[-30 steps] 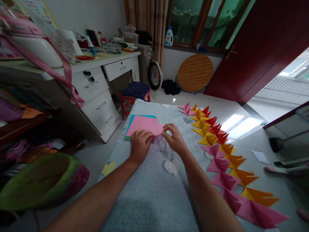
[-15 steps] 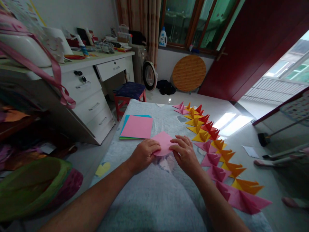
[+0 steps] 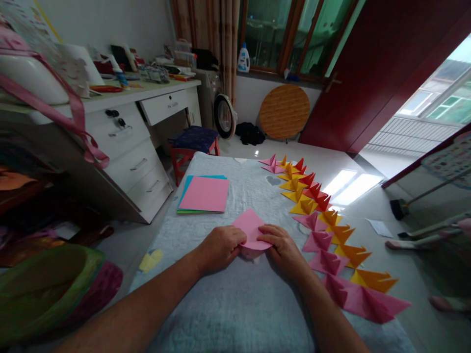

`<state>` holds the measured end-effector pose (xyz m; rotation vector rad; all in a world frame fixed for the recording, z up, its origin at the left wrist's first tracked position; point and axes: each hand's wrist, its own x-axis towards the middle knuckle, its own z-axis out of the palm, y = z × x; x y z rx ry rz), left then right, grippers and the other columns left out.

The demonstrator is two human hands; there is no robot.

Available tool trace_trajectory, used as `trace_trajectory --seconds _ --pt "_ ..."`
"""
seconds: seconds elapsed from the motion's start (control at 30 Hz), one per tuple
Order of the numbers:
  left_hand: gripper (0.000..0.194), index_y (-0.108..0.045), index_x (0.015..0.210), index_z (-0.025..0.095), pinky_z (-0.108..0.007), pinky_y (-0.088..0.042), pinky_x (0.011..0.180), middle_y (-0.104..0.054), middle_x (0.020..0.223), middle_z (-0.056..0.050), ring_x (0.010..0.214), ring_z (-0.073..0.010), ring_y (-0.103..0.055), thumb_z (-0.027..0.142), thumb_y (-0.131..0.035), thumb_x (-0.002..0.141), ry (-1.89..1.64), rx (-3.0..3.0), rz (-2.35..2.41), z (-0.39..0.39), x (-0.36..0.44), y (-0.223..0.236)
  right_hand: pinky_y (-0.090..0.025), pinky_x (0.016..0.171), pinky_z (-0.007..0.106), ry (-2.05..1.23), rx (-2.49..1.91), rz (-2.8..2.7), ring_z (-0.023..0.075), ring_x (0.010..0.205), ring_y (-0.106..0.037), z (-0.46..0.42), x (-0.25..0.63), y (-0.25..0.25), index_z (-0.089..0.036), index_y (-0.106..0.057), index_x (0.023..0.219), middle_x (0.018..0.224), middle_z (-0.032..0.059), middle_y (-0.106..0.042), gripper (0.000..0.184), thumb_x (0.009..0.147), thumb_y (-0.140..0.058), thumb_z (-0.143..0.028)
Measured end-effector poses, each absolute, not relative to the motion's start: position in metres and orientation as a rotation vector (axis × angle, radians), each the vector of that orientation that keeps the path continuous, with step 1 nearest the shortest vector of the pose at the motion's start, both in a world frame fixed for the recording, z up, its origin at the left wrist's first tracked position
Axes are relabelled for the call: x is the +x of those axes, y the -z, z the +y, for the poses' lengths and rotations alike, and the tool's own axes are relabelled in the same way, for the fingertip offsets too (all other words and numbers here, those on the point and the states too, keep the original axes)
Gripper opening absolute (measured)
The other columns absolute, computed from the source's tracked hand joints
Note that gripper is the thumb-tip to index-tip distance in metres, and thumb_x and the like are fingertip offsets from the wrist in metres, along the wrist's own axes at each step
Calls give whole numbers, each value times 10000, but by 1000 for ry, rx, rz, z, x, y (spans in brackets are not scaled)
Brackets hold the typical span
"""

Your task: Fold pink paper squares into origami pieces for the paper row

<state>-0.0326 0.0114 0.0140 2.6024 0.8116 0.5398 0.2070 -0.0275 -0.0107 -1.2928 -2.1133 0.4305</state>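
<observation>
A single pink paper sheet [image 3: 249, 227] lies corner-up on the pale blue blanket [image 3: 235, 299] right in front of me. My left hand [image 3: 221, 246] presses its left edge with fingers curled closed on it. My right hand [image 3: 282, 247] holds the right edge, fingers pinched on the paper. Beyond my left hand rests a stack of coloured square sheets [image 3: 204, 194] with a pink one on top. To the right runs a long row of folded paper shapes [image 3: 324, 230] in pink, yellow, orange and red.
A white desk with drawers [image 3: 125, 137] stands at the left, a red stool [image 3: 193, 144] behind the blanket. A green and pink basket [image 3: 47, 289] sits at lower left. A round wooden board [image 3: 284, 112] leans on the far wall. Someone's foot [image 3: 445, 304] shows at the right.
Both hands lifted one pink sheet off the stack and brought it toward me, then set it down on the blanket. The view shifted slightly.
</observation>
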Motion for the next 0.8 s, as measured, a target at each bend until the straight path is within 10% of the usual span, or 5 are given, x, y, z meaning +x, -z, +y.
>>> trace_trajectory --seconds 0.8 --pt "155 -573 757 184 -255 -367 664 -600 763 2 728 -158 -561 249 -591 896 -473 2362 795 10 -36 -15 -425 779 356 -491 -1272 -1990 212 803 -553 -40 194 -4 -205 -600 805 811 54 -645 172 760 -484 -86"
